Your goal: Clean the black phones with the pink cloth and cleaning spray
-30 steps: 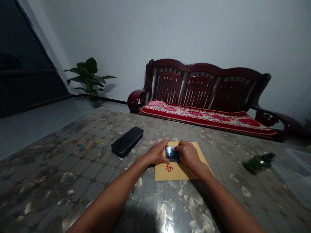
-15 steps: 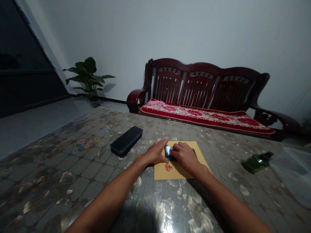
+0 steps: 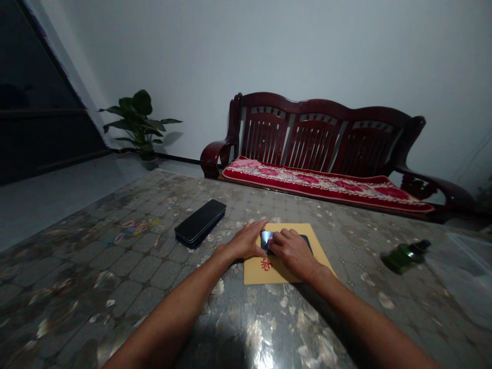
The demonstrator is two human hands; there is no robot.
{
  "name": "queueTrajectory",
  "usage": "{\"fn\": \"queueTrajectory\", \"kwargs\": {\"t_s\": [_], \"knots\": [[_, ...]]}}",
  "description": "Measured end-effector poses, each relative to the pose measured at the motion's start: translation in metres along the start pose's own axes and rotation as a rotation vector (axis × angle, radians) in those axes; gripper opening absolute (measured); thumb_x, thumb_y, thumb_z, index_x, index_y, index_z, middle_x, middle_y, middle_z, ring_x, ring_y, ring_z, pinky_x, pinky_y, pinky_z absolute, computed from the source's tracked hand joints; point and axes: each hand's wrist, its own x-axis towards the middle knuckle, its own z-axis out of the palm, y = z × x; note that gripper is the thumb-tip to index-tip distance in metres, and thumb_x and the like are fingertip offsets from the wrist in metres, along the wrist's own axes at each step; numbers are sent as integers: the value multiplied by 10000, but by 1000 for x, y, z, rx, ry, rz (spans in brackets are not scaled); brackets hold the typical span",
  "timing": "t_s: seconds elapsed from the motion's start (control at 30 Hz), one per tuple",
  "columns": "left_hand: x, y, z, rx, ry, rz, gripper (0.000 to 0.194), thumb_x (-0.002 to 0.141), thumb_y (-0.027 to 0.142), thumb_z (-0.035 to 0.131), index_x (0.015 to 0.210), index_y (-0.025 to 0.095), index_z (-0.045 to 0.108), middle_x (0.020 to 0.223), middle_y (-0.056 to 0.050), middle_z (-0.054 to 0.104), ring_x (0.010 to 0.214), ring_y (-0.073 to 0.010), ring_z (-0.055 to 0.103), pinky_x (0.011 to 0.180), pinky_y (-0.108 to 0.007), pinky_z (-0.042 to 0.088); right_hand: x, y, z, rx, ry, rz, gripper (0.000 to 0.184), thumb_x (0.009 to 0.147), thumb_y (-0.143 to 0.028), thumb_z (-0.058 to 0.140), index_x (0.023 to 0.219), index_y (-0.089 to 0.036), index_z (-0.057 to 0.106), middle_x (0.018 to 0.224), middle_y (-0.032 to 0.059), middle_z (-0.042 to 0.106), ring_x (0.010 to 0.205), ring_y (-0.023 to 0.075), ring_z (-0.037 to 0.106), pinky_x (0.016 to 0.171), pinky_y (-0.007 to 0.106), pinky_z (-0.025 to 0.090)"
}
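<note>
A dark, glossy phone lies flat on a yellow sheet that carries a red written character. My left hand brackets the phone's left end, thumb at the near corner and fingers at the far one. On top of the phone, my right hand presses down with curled fingers. A small pinkish patch shows by its fingertips; whether this is a thing held or a reflection is unclear. The phone's middle is hidden beneath the right hand, while its right end shows past the knuckles.
Left of the sheet lies a black, phone-like stack. Farther left are several coloured rubber bands. A green bottle and a clear plastic box are at right. Beyond the patterned table stands a wooden bench.
My right hand has shifted slightly left and nearer to me over the phone, baring more of its right end. My left hand stays in place.
</note>
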Motion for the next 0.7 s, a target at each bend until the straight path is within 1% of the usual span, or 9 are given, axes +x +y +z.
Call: {"fn": "queueTrajectory", "kwargs": {"t_s": [0.17,0.3,0.47,0.57,0.63,0.7], "knots": [[0,-1,0,-3,-4,-2,1085,552,219,896,1511,232,387,1494,-150,518,1387,-361,468,1179,-500,317,-4,1,2,24,10,-59,122,966,-218,636,954,-179,751,964,84,668,902,208,505,730,342,317],[0,-1,0,9,0,6,1064,565,200,880,1510,234,392,1503,-141,509,1385,-357,469,1173,-484,328,-3,-1,2,9,11,-46,137,974,-233,627,972,-177,752,972,83,670,913,214,506,736,343,316],[-1,0,-1,25,-4,4,1047,573,236,891,1502,239,408,1482,-132,526,1372,-364,476,1166,-486,339,-9,1,5,20,28,-63,165,994,-224,588,1016,-192,749,962,73,674,892,210,507,743,344,309],[-1,2,-2,38,-10,-6,1044,571,244,899,1498,225,419,1468,-137,535,1373,-368,474,1166,-477,341,-22,6,9,43,59,1,195,1007,-211,549,1041,-189,740,945,78,668,888,212,508,748,342,310],[-2,5,-4,45,-19,-16,1037,574,247,901,1496,214,426,1460,-142,539,1368,-370,478,1160,-470,351,-32,9,11,70,64,79,164,971,-206,593,1051,-185,735,955,84,663,893,219,509,757,338,317],[-2,7,-5,51,-27,-23,1026,581,245,899,1494,212,432,1455,-143,544,1358,-371,488,1155,-466,357,-41,11,13,103,62,163,171,909,-179,645,1058,-182,730,981,88,658,898,224,512,765,333,328]]}}
